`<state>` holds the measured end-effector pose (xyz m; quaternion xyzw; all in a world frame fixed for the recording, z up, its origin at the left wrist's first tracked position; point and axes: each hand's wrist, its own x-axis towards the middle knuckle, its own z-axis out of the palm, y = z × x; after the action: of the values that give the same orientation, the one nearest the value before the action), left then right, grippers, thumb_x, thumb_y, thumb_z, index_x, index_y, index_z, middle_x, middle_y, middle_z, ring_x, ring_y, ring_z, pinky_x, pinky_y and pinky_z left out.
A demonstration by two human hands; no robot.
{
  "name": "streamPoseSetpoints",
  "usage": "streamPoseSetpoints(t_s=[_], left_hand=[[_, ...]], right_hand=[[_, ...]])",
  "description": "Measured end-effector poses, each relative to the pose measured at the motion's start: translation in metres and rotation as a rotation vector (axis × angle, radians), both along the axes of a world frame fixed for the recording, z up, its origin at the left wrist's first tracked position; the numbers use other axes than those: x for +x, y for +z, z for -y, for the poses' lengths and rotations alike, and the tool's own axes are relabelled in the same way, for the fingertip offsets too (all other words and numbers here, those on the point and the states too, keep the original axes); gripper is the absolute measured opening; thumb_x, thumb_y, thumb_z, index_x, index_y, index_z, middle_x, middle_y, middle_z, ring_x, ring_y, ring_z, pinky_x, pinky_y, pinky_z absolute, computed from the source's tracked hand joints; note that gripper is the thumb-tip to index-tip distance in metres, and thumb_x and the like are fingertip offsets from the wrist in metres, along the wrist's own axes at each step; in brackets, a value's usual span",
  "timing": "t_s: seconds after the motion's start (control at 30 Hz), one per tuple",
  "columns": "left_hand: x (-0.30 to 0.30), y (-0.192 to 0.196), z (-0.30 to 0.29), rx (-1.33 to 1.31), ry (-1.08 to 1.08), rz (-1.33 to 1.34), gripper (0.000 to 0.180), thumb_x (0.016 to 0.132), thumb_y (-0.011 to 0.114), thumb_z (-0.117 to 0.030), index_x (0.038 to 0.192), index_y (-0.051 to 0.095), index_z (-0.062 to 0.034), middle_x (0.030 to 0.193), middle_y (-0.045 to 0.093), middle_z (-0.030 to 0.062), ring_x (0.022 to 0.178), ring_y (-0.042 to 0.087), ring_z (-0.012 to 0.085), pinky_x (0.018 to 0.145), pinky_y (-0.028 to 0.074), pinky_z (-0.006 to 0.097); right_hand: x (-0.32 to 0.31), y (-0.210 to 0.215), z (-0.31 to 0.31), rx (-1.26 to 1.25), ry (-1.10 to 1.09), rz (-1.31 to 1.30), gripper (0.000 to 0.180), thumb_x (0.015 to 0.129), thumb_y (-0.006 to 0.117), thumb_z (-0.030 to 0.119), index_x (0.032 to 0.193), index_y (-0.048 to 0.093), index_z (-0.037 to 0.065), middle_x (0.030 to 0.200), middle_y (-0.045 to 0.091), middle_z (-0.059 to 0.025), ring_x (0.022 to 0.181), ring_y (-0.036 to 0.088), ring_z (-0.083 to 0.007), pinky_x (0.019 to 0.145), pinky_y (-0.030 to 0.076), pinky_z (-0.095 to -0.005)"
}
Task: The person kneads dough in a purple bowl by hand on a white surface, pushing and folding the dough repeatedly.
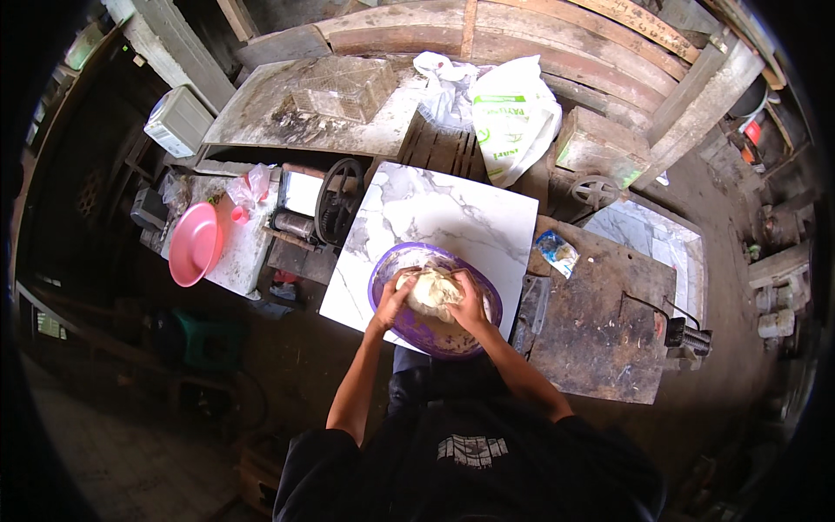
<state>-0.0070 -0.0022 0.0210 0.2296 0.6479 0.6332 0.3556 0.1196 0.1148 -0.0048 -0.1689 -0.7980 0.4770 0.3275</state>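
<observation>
A pale lump of dough (432, 294) is gripped between my two hands, over a purple basin (442, 345). Bits of dough and flour cling to the basin's inner wall. My left hand (391, 300) wraps the dough's left side, while my right hand (470, 300) holds it from the right. Both hands have their fingers curled around it; some fingertips are hidden by the dough. Beneath the basin lies a white marble-patterned tabletop (452, 202), and the basin sits at its near edge, close to my body.
Left of the tabletop are a machine with a dark wheel (339, 202) and a pink basin (196, 245). Behind stands a white and green sack (513, 122). To the right, a blue and white packet (557, 252) lies on a worn board (600, 331) with a metal crank device (689, 337).
</observation>
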Motion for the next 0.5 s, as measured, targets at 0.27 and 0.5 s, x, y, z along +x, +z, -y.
streamPoseSetpoints(t_s=[0.27, 0.5], left_hand=[[0.017, 0.017, -0.023, 0.084, 0.186, -0.347, 0.020, 0.079, 0.062, -0.016, 0.089, 0.058, 0.0012, 0.076, 0.061, 0.0094, 0.069, 0.056, 0.0154, 0.063, 0.045, 0.027], [0.022, 0.021, -0.021, -0.077, 0.054, -0.751, 0.019, 0.081, 0.053, -0.017, 0.083, 0.052, 0.0019, 0.077, 0.050, 0.0186, 0.075, 0.049, 0.0369, 0.067, 0.040, 0.040]], right_hand=[[0.015, 0.033, -0.009, 0.059, 0.148, 0.160, 0.063, 0.059, 0.072, 0.009, 0.111, 0.037, 0.001, 0.106, 0.047, -0.0185, 0.100, 0.048, -0.0341, 0.085, 0.040, -0.0373], [-0.005, 0.031, -0.008, 0.203, 0.034, 0.209, 0.031, 0.079, 0.054, 0.018, 0.106, 0.050, 0.003, 0.093, 0.049, -0.0192, 0.091, 0.044, -0.0327, 0.084, 0.036, -0.0416]])
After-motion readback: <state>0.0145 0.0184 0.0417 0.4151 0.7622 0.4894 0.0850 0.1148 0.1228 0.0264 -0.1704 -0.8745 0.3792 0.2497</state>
